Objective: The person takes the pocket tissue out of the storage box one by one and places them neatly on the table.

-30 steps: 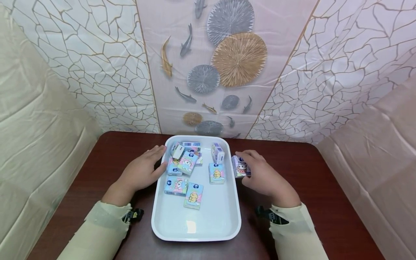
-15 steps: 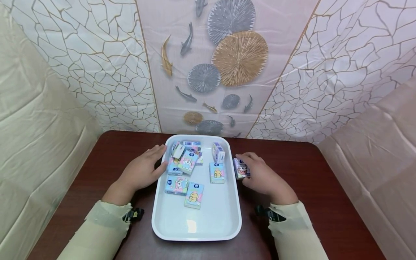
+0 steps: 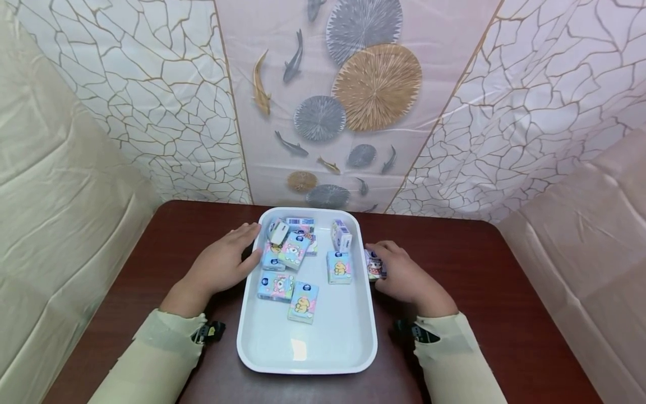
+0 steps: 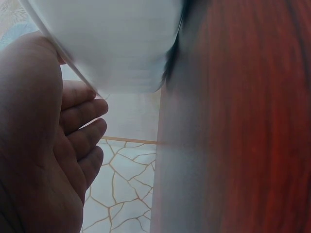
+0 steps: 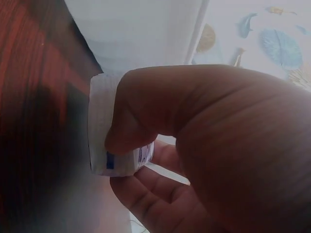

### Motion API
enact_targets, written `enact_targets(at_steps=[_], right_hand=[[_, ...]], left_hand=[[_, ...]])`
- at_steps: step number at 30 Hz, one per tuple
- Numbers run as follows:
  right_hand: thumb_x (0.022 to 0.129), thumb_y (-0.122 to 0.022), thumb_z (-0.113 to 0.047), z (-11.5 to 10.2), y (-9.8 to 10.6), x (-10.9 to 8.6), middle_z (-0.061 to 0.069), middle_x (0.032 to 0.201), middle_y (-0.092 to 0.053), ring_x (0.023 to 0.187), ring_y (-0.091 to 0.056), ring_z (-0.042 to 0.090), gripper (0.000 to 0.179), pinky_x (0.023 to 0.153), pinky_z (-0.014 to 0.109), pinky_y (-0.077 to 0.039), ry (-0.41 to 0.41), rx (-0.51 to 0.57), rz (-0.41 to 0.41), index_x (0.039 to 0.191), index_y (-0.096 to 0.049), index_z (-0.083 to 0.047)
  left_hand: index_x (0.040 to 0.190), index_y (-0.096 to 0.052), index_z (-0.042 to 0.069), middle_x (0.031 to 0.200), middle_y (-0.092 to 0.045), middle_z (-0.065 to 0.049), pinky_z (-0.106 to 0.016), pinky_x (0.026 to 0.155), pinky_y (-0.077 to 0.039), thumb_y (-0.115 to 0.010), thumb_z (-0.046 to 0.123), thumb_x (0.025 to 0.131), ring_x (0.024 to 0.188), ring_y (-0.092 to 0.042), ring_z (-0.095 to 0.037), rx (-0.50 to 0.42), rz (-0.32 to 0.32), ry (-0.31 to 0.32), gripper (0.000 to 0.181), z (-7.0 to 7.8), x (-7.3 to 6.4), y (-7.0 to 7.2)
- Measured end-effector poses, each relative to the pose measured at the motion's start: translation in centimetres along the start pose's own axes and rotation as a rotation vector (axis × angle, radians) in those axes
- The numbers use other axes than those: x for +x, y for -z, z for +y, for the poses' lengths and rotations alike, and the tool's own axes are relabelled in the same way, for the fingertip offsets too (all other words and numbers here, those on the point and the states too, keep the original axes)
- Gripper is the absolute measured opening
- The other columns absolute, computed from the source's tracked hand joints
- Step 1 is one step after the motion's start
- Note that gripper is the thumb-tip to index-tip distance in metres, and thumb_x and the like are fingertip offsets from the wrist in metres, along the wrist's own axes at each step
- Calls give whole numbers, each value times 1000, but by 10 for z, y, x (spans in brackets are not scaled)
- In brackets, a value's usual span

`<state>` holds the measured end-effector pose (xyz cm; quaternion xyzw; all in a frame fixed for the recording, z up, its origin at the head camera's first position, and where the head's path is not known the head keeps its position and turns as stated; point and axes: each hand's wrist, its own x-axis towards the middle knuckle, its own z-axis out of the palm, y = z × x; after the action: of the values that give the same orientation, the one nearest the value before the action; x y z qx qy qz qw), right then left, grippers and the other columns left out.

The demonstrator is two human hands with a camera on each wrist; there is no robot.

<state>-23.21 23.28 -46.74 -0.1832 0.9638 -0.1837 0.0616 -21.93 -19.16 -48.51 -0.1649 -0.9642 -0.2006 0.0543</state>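
Outside the right wall of a white tray [image 3: 333,348], my right hand [image 3: 406,278] holds a small pocket tissue pack [image 3: 374,266] with a cartoon print. In the right wrist view the thumb lies across one side of the tissue pack [image 5: 101,126] and the fingers are on the other. The pack is low, close to the tray wall. My left hand [image 3: 222,261] rests at the tray's left rim, fingers extended; in the left wrist view its fingertips [image 4: 99,104] are beside the rim. Several tissue packs lie in the tray, including a yellow-cartoon one [image 3: 303,303] and a bear-print one [image 3: 294,250].
The tray stands on a dark red-brown table [image 3: 504,314]. At its far left the packs overlap in a pile; one pack [image 3: 341,235] stands on edge at the far right. A patterned cloth backdrop [image 3: 282,185] rises behind the table, with padded beige panels at both sides.
My right hand and its tissue pack have shifted slightly toward the tray and toward me. The pack is now partly hidden at the rim. The left hand stays in place.
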Motion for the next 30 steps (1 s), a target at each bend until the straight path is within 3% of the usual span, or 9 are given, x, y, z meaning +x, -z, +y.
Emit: enact_targets(at_steps=[8,30], right_hand=[[80,-79,-11,8,-7,3,16,153,-49,131,-53,37,85,106,52,-51,27,-27,18,159,-47,-13],[81,-78,-13,13,-11,5,17,154,-48,131,-53,38,84,105,53,-52,8,-13,8,159,-48,-13]], left_hand=[[165,-36,12,169,-39,-7,-54,128,-31,-53,49,107,158,-35,-33,11,5,-4,71,-1,0,-1],[166,-33,13,170,-38,-8,-56,128,-31,-51,51,107,159,-32,-33,16,-24,10,72,1,1,0]])
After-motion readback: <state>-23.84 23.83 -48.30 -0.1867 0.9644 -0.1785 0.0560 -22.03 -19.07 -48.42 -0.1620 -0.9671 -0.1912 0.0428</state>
